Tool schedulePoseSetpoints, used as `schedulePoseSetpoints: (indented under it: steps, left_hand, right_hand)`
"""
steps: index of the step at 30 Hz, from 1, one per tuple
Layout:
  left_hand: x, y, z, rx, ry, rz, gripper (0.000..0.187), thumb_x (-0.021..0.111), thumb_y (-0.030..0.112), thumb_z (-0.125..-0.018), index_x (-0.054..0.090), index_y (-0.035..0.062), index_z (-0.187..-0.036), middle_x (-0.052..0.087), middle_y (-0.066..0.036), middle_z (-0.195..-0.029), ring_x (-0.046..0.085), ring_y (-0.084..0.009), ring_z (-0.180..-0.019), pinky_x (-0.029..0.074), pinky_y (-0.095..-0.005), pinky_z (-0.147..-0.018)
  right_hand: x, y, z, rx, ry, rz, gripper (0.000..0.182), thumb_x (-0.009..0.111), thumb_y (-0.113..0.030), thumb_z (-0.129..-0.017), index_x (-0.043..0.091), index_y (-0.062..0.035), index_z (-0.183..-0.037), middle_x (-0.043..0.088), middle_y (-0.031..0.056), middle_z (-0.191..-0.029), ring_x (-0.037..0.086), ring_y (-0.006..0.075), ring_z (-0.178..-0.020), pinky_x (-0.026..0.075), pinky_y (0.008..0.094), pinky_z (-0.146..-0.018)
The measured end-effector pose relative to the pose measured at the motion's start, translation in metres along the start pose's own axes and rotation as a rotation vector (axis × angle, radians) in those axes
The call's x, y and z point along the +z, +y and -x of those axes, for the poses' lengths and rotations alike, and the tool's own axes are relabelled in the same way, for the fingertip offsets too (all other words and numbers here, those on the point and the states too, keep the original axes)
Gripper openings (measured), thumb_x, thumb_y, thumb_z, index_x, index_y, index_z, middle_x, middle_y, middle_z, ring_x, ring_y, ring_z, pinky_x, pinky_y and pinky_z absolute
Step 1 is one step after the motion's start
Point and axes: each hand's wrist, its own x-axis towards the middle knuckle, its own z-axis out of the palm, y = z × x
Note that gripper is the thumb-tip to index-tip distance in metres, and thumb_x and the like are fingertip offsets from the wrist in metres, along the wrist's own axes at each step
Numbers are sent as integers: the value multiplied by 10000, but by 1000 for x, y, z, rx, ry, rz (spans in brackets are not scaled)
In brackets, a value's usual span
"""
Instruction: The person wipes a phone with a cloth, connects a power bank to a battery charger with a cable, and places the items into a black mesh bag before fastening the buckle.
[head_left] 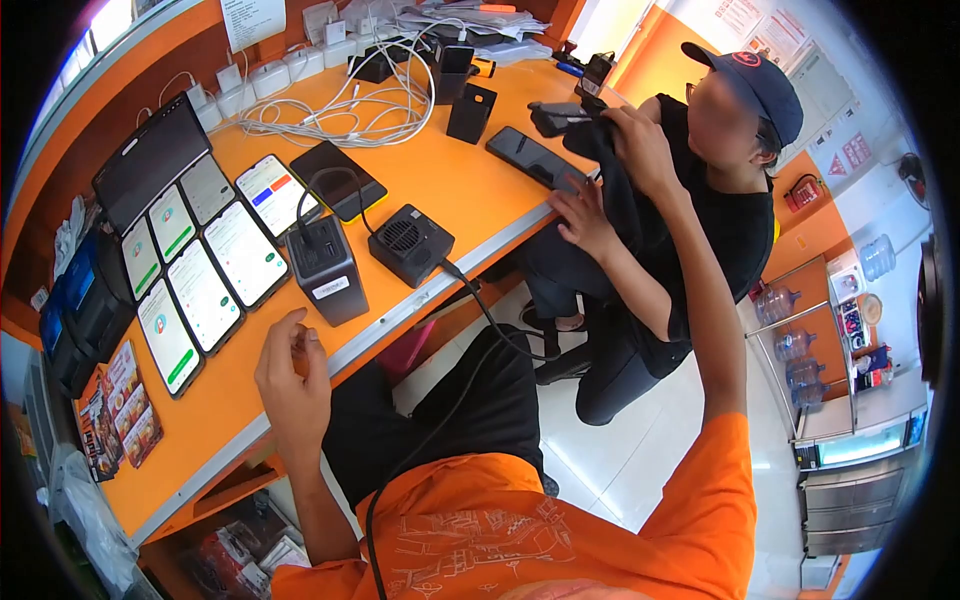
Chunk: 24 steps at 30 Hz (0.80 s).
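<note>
My left hand (294,380) hovers at the desk's front edge, its fingers loosely curled and apart, with nothing visible in it. Just beyond it stands a black box-shaped device (330,275), cabled on top. Several lit phones (205,295) lie in rows to its left. My right hand (642,150) reaches far out and grips a black cloth-like thing (610,180), whose exact kind I cannot make out. Beside this lies a dark phone (535,158). A co-worker's hand (585,215) is close to the hanging cloth and the phone's near end.
A black vented device (410,243) with a cable sits near the desk edge. Tangled white cables (350,120) and chargers line the back. Food leaflets (118,410) lie at the left. A seated co-worker (725,190) in a cap is at the right. A black cable (470,385) hangs across my lap.
</note>
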Motion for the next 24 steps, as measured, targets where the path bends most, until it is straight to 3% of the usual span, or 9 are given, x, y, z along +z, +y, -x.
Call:
schedulePoseSetpoints:
  steps: [5, 8, 17, 21, 22, 24]
  left_hand:
    - [-4, 1, -1, 20, -16, -16, 228, 606, -36, -932, 641, -47, -1157, 675, -195, -941, 685, -287, -835, 542, -376, -758]
    - [-3, 3, -1, 35, -19, -26, 224, 612, -40, -927, 641, -47, -1149, 672, -197, -940, 690, -297, -838, 545, -370, -750]
    - [0, 2, -4, 69, 6, -80, 189, 627, -43, -910, 651, -41, -1098, 671, -171, -900, 698, -288, -813, 547, -367, -720]
    - [2, 1, -6, 76, 19, -57, 152, 601, -33, -945, 643, -49, -1091, 664, -182, -906, 671, -303, -810, 515, -365, -711]
    - [2, 1, -5, 64, 14, -64, 150, 601, -34, -945, 641, -49, -1088, 665, -185, -909, 670, -306, -805, 516, -365, -708]
    - [2, 2, -5, 41, -5, -75, 146, 603, -36, -943, 638, -50, -1084, 667, -189, -913, 670, -314, -795, 517, -365, -702]
  right_hand:
    - [42, 41, -28, -44, 59, 90, 230, 585, -65, -908, 715, -35, -1095, 702, 190, -1046, 680, 397, -996, 543, 495, -868]
    - [64, 57, -46, 11, -22, 132, 231, 583, -74, -916, 725, -46, -1096, 681, 191, -1059, 665, 394, -1034, 533, 493, -906]
    - [111, 63, -81, 199, -37, 292, 266, 571, -131, -947, 776, -169, -1112, 622, 119, -1119, 590, 342, -1167, 479, 541, -980]
    - [147, 95, -84, 263, -69, 56, 292, 556, -121, -916, 777, -152, -1104, 707, 201, -1113, 667, 400, -1092, 526, 509, -945]
    - [152, 100, -83, 269, -69, 39, 289, 554, -100, -899, 769, -105, -1092, 728, 235, -1077, 691, 428, -1041, 544, 504, -921]
    - [161, 107, -82, 239, -67, 9, 275, 561, -105, -903, 764, -86, -1087, 730, 239, -1064, 694, 434, -1029, 544, 514, -922]
